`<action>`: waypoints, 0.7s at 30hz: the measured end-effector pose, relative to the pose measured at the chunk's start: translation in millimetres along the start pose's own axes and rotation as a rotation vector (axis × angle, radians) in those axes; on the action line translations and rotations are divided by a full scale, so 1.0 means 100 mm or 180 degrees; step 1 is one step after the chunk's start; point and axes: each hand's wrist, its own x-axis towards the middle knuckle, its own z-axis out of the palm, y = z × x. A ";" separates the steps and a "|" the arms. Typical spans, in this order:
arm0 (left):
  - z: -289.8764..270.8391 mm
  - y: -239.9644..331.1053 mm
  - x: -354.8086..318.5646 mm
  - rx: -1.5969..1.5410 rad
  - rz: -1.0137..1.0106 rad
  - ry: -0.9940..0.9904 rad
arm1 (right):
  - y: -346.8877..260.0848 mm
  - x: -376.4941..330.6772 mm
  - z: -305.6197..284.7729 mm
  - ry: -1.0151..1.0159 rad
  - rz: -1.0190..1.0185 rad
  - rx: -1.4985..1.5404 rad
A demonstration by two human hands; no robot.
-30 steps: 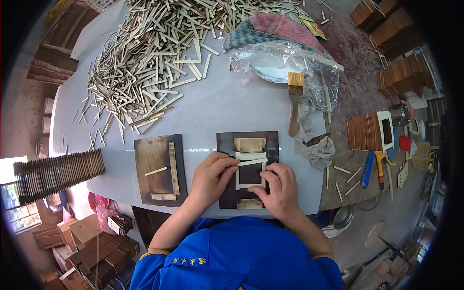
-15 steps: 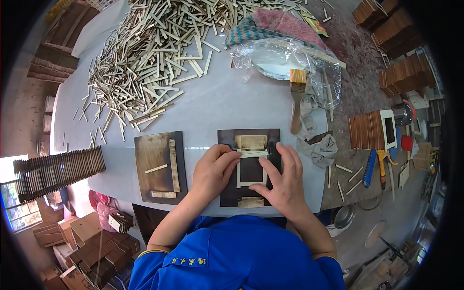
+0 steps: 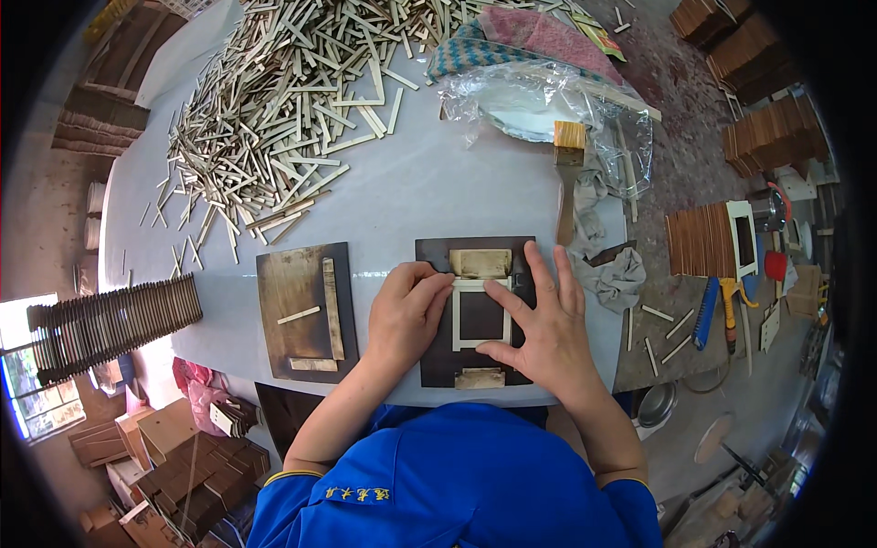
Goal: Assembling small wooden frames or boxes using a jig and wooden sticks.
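A small pale wooden frame [image 3: 458,320] of thin strips lies on a dark board [image 3: 437,361] in front of me. Wooden blocks are fixed on that board, one [image 3: 481,263] just beyond the frame and another [image 3: 480,377] on the near side. My left hand [image 3: 402,310] is closed in a pinch at the frame's far left corner, on the end of the far strip [image 3: 472,285]. With fingers spread, my right hand [image 3: 551,342] presses its index finger on the far right corner, while its thumb touches the near right corner.
Left of the board lies a second board [image 3: 290,288] with a loose strip [image 3: 299,315]. A large heap of wooden strips [image 3: 274,119] covers the far left. To the right are a brush [image 3: 566,187], clear plastic [image 3: 475,100], a crumpled cloth [image 3: 619,279] and stacked frames [image 3: 699,244].
The far strip was tilted and now sits level across the frame. My right index finger has moved onto the far right corner, and the right hand's other fingers have stretched out.
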 end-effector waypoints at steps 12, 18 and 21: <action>-0.27 0.27 -0.12 -0.1883 -0.1608 -0.0348 | 0.05 0.00 0.01 0.0183 0.0100 0.0149; -0.23 0.35 -0.15 -0.2219 -0.1944 -0.0384 | 0.04 -0.05 0.03 0.0316 0.0159 0.0132; -0.18 0.37 -0.17 -0.2304 -0.1967 -0.0378 | 0.02 -0.06 0.04 0.0369 0.0225 0.0115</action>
